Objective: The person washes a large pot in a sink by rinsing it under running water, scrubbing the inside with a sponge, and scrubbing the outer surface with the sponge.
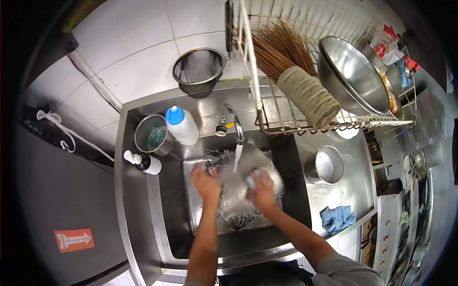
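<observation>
A broad, shiny metal piece point(248, 202), wet and shaped like a pan or lid, lies tilted in the sink basin point(176, 233). My left hand point(206, 183) is closed at its left side, around a short dark part point(209, 166) that looks like a handle. My right hand point(263, 193), smeared by motion, curls over the metal surface at the right. A pale, bluish thing point(250, 181) shows at its fingertips, too blurred to name. Water point(237, 157) runs from the curved tap point(234, 117) between my hands.
A white bottle with a blue cap point(183, 126), a metal pot holding a green scouring pad point(155, 136) and a pump bottle point(145, 163) stand at left. A strainer point(198, 71) hangs behind. A wire rack point(286, 129) overhangs the right, above a metal pot point(327, 164) and blue cloth point(338, 218).
</observation>
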`<move>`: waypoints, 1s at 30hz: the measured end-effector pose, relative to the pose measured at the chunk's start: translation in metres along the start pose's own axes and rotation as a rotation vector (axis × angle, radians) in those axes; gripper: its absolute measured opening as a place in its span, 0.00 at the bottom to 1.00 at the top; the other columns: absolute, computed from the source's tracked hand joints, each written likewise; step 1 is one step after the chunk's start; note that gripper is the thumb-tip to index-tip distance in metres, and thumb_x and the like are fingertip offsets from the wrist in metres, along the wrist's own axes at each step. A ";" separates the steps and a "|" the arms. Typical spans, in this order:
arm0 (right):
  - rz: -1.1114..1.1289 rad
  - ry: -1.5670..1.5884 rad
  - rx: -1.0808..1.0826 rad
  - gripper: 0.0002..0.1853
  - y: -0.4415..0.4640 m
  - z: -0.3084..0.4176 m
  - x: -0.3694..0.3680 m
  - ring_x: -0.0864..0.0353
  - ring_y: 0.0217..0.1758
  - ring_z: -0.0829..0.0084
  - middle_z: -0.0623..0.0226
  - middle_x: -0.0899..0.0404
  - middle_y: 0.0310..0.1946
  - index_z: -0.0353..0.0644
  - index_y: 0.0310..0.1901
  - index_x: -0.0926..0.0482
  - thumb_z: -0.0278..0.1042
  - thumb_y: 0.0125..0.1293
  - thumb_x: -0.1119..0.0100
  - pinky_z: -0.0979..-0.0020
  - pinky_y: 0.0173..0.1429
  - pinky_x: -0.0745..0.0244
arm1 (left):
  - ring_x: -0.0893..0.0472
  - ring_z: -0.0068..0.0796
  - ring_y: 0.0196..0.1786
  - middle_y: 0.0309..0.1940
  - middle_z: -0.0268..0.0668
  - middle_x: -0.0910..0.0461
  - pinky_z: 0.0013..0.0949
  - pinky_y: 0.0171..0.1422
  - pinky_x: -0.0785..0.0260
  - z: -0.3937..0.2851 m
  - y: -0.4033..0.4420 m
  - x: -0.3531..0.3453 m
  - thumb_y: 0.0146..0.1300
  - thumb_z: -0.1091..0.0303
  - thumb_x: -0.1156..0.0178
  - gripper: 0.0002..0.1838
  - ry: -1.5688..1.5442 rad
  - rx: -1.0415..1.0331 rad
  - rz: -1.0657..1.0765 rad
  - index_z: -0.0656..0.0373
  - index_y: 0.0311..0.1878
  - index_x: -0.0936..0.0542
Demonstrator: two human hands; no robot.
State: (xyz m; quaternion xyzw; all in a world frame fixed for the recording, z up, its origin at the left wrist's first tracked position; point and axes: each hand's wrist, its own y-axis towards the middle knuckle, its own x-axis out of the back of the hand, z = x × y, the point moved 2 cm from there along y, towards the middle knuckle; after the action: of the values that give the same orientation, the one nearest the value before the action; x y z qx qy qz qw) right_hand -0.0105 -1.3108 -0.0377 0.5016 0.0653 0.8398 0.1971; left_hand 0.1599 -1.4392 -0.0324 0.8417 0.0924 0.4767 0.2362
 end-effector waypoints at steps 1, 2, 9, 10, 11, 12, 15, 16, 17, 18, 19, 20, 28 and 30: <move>-0.121 -0.046 0.217 0.23 -0.003 0.014 -0.025 0.32 0.61 0.46 0.48 0.30 0.57 0.43 0.55 0.27 0.36 0.56 0.39 0.46 0.65 0.38 | 0.20 0.55 0.44 0.48 0.52 0.19 0.47 0.54 0.28 0.012 -0.018 0.007 0.64 0.57 0.42 0.22 0.075 0.098 -0.183 0.66 0.52 0.22; 0.133 0.053 0.345 0.20 0.005 0.034 -0.037 0.31 0.61 0.49 0.51 0.28 0.54 0.43 0.49 0.24 0.40 0.55 0.40 0.48 0.65 0.36 | 0.20 0.55 0.44 0.48 0.52 0.19 0.47 0.54 0.28 0.026 -0.039 0.001 0.64 0.57 0.42 0.22 0.073 0.091 -0.172 0.66 0.52 0.22; 0.255 -0.194 -0.330 0.22 0.119 -0.076 -0.035 0.22 0.45 0.56 0.55 0.22 0.42 0.43 0.40 0.20 0.55 0.54 0.41 0.53 0.49 0.26 | 0.21 0.55 0.42 0.40 0.59 0.19 0.45 0.50 0.31 0.064 -0.088 -0.043 0.71 0.54 0.48 0.25 -0.592 0.901 0.263 0.73 0.49 0.24; 0.247 -0.189 -0.317 0.22 0.122 -0.066 -0.039 0.22 0.45 0.56 0.55 0.22 0.42 0.43 0.40 0.20 0.55 0.54 0.41 0.53 0.49 0.26 | 0.21 0.57 0.43 0.40 0.60 0.19 0.46 0.50 0.31 0.065 -0.089 -0.043 0.71 0.55 0.49 0.24 -0.476 0.843 0.244 0.73 0.48 0.24; 0.186 -0.291 -0.148 0.21 0.117 -0.052 -0.042 0.22 0.46 0.55 0.54 0.22 0.43 0.44 0.41 0.20 0.54 0.55 0.41 0.52 0.49 0.26 | 0.21 0.59 0.44 0.40 0.61 0.20 0.47 0.51 0.32 0.064 -0.089 -0.045 0.71 0.56 0.49 0.23 -0.361 0.783 0.231 0.73 0.47 0.24; 0.123 -0.397 0.021 0.21 0.108 -0.039 -0.045 0.22 0.47 0.55 0.53 0.21 0.44 0.44 0.41 0.20 0.53 0.55 0.41 0.51 0.50 0.27 | 0.21 0.62 0.46 0.40 0.62 0.20 0.49 0.51 0.32 0.043 -0.072 -0.019 0.71 0.57 0.49 0.22 -0.371 0.787 0.289 0.72 0.46 0.24; 0.324 -0.452 0.098 0.20 0.068 0.004 -0.070 0.22 0.50 0.54 0.51 0.21 0.46 0.46 0.43 0.19 0.50 0.55 0.42 0.49 0.54 0.29 | 0.21 0.61 0.45 0.38 0.62 0.20 0.50 0.51 0.32 0.047 -0.074 -0.024 0.71 0.57 0.49 0.22 -0.379 0.779 0.261 0.73 0.45 0.24; 0.185 -0.201 0.324 0.19 0.063 0.011 -0.064 0.22 0.50 0.55 0.52 0.21 0.46 0.47 0.44 0.19 0.49 0.55 0.42 0.48 0.55 0.30 | 0.22 0.61 0.47 0.43 0.62 0.21 0.49 0.53 0.32 0.042 -0.070 -0.016 0.69 0.59 0.46 0.20 -0.390 0.850 0.333 0.72 0.49 0.25; 0.039 0.056 0.538 0.19 0.056 0.016 -0.057 0.22 0.50 0.55 0.53 0.21 0.46 0.47 0.44 0.19 0.48 0.55 0.42 0.47 0.56 0.31 | 0.22 0.61 0.47 0.43 0.62 0.21 0.49 0.53 0.32 0.045 -0.072 -0.018 0.69 0.59 0.46 0.20 -0.388 0.841 0.348 0.72 0.49 0.25; 0.061 -0.290 0.341 0.18 0.061 -0.020 -0.074 0.21 0.48 0.56 0.55 0.21 0.44 0.47 0.43 0.19 0.47 0.54 0.40 0.49 0.54 0.28 | 0.22 0.58 0.49 0.47 0.62 0.22 0.46 0.55 0.32 0.049 -0.073 -0.021 0.68 0.60 0.45 0.22 -0.296 0.734 0.321 0.72 0.53 0.27; 0.026 -0.219 0.117 0.17 0.082 -0.037 -0.050 0.20 0.47 0.55 0.54 0.21 0.43 0.46 0.41 0.19 0.46 0.54 0.39 0.51 0.54 0.27 | 0.22 0.56 0.51 0.50 0.61 0.23 0.44 0.58 0.32 0.050 -0.071 -0.022 0.68 0.60 0.44 0.24 -0.210 0.628 0.287 0.72 0.57 0.29; -0.010 -0.146 -0.104 0.17 0.097 -0.051 -0.023 0.20 0.47 0.54 0.53 0.21 0.43 0.44 0.40 0.20 0.46 0.54 0.39 0.53 0.53 0.25 | 0.22 0.56 0.51 0.50 0.61 0.23 0.44 0.58 0.32 0.045 -0.066 -0.018 0.68 0.60 0.44 0.24 -0.212 0.619 0.288 0.72 0.57 0.29; -0.071 -0.180 -0.432 0.18 -0.010 -0.076 0.046 0.20 0.43 0.43 0.45 0.23 0.42 0.34 0.45 0.24 0.39 0.59 0.37 0.52 0.48 0.22 | 0.27 0.39 0.61 0.56 0.34 0.25 0.53 0.61 0.34 -0.026 0.027 -0.095 0.67 0.62 0.43 0.29 -1.451 1.063 0.625 0.54 0.70 0.37; -0.105 -0.071 -0.182 0.24 -0.022 -0.048 0.108 0.22 0.51 0.43 0.42 0.26 0.52 0.34 0.53 0.25 0.33 0.55 0.36 0.53 0.57 0.26 | 0.23 0.42 0.56 0.52 0.36 0.24 0.55 0.58 0.32 -0.035 0.055 -0.116 0.71 0.59 0.51 0.16 -1.684 1.182 0.650 0.53 0.57 0.29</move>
State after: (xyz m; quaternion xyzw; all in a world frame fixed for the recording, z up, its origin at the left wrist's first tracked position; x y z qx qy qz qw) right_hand -0.0917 -1.2439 0.0200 0.5071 0.0080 0.8125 0.2875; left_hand 0.0655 -1.5200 -0.0786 0.8640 -0.1123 -0.3358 -0.3580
